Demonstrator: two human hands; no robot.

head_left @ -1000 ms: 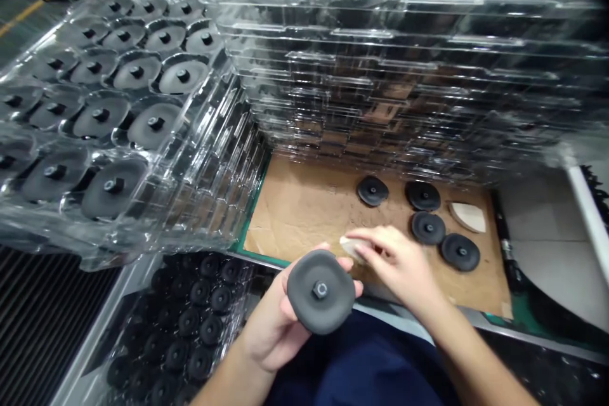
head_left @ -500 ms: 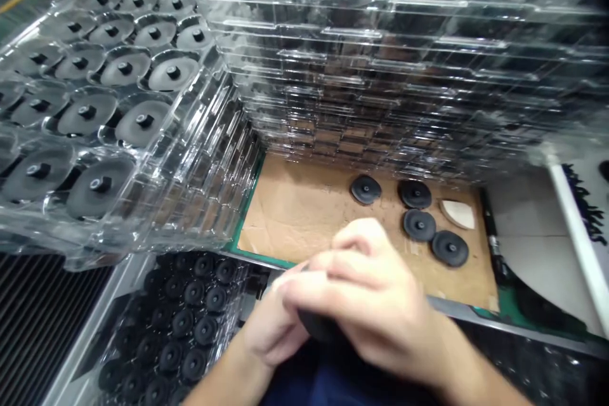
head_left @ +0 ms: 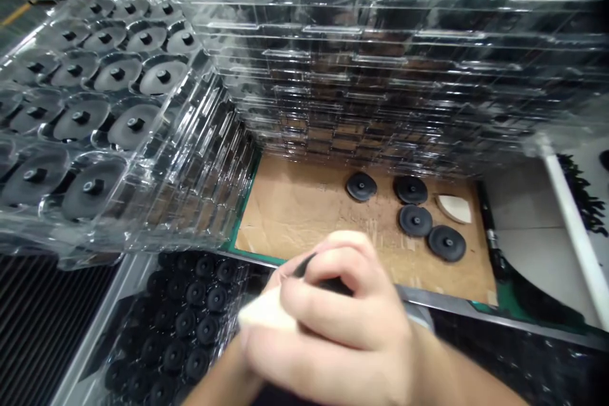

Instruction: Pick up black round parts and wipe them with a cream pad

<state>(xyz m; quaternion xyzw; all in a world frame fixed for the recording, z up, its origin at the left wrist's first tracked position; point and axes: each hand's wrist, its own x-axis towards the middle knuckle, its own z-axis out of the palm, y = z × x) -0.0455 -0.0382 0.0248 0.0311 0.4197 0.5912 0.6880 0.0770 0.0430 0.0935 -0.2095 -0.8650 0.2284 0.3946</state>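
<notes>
My right hand (head_left: 342, 330) fills the foreground, fingers curled round a small white piece (head_left: 266, 316) that it presses down. Under it only a dark rim of the black disc (head_left: 307, 264) shows. My left hand (head_left: 233, 368) is almost wholly covered by the right; its wrist comes up from below and it seems to hold the disc from underneath. Both hands hover at the near edge of the brown cardboard mat (head_left: 304, 209).
Several loose black discs (head_left: 415, 220) and a white wedge-shaped piece (head_left: 454, 208) lie on the mat's right side. Tall stacks of clear plastic trays (head_left: 404, 76) stand behind, and another stack holding discs (head_left: 104, 108) is at left. A tray of small black discs (head_left: 185, 323) sits lower left.
A second ago my left hand held the disc in plain view while my right picked the white piece off the mat. The right hand has since come over the disc and covers it.
</notes>
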